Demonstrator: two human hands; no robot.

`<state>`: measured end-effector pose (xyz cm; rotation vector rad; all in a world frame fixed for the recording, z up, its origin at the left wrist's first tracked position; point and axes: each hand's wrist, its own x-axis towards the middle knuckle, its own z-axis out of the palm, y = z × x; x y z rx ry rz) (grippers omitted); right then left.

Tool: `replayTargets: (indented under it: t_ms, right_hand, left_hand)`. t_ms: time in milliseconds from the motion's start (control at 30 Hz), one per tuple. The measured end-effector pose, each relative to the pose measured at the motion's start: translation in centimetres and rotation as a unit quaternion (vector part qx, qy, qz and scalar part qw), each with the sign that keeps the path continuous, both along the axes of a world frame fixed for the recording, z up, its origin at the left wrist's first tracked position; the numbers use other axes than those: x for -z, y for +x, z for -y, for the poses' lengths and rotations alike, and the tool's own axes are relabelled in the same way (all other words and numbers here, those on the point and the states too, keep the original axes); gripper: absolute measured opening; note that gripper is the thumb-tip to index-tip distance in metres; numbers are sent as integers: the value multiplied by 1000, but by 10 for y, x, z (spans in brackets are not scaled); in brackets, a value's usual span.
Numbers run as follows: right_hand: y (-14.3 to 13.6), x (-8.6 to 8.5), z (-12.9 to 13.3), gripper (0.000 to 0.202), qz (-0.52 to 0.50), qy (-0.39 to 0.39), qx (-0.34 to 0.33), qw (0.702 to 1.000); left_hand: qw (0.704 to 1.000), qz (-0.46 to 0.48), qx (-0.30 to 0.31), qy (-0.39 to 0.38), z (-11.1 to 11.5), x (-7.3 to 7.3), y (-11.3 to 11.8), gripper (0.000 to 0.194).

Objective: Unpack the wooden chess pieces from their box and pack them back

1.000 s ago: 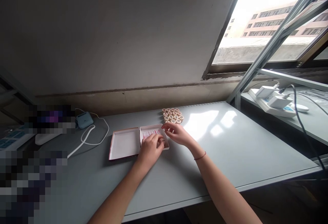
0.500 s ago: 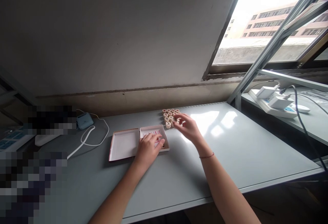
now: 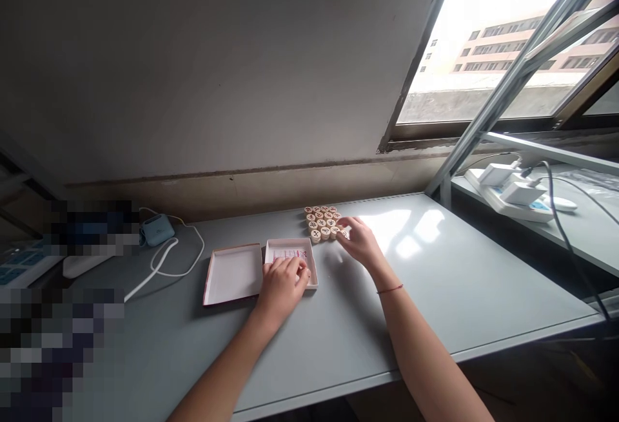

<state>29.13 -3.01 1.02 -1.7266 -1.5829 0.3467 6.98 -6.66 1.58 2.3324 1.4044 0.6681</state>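
Observation:
Several round wooden Chinese chess pieces [image 3: 323,223] stand close together in rows on the desk, with characters on their tops. My right hand [image 3: 360,241] is at the front right corner of this block, thumb and fingers closed around a piece [image 3: 344,234] at the end of the front row. To the left lies an opened shallow box, its lid half [image 3: 233,274] joined beside the base half [image 3: 290,241], which has a pink-printed inside. Over the base half rests my left hand [image 3: 285,280], fingers curled in and pinched on a piece that is mostly hidden.
The grey desk [image 3: 314,351] runs along a wall, with a window at the right. Left of the box lie a blue device [image 3: 158,230] and a white cable [image 3: 162,261]. A power strip with chargers [image 3: 517,193] sits on the right shelf.
My right hand has come slightly down at the block's front right, where the front row now shows more pieces. My left fingers have curled closed over a piece in the box.

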Motion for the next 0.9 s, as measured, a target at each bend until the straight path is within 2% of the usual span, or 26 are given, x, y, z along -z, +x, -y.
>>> replayTargets:
  t_ms: [67,133,167,233,333,400,500,567,633,767,900]
  right_hand:
    - [-17,-12,7,22,-68,-17,-157,985]
    - [-38,-22,16,27,-117,-78,-305,942]
    - [-48,-26,20,27,-127,-90,-339,928]
    - [-63,-30,25,22,-110,-71,-349,928]
    - [-67,-29,25,14,-60,-6,-318,946]
    - [-54,-26,20,15,-50,22,-274,960]
    - [-21,-18,10,20,-45,36,-111,992]
    - [0,-11,5,23,-27,15,0,1000]
    - [16,-4,2,21,-7,-20,59,998]
    - [24,10,-2,9,35,-63,76,994]
    - [21,17,-6,10,75,-71,79,991]
  left_hand:
    - [996,81,-26,17,-4,3,-2,13]
    - [986,158,-52,15,-8,4,-4,15]
    - [981,185,-63,8,-10,4,-6,16]
    - [974,212,-74,-9,-11,3,-7,19]
    - [979,195,-62,-16,-13,-2,-10,20]
    - [989,133,-61,15,-14,-6,-14,20]
    - [992,-19,-108,65,-18,-10,-25,18]
    - [983,-101,-147,41,-21,-13,-34,19]
    - [973,-154,-169,-11,-23,-14,-40,22]
    - [966,-186,-157,-90,-26,-16,-44,25]
    - [967,-185,-127,-124,-27,-14,-42,29]
